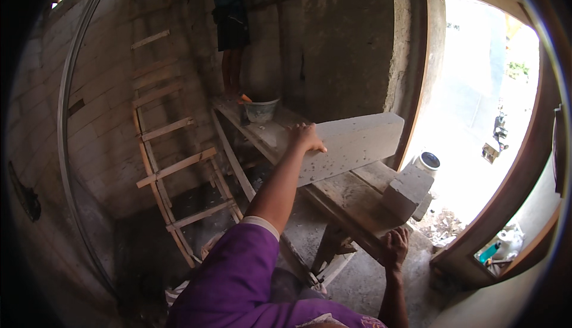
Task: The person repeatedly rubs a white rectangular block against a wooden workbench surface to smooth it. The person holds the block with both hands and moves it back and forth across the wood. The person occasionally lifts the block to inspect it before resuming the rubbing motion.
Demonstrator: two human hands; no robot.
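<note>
Now — head view | left hand (pixel 307 137): nearer, clasping the long pale block (pixel 360 143) at its left top corner, thumb spread | block: on the plank (pixel 351 200), long axis crossing from near edge toward far, rightward of my grip | right hand (pixel 394 247): by near right corner, fingers curled — contact, can't tell

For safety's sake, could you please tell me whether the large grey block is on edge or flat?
On edge: the large grey block shows its broad pitted face upright, narrow side up, with the left hand on it.
</note>
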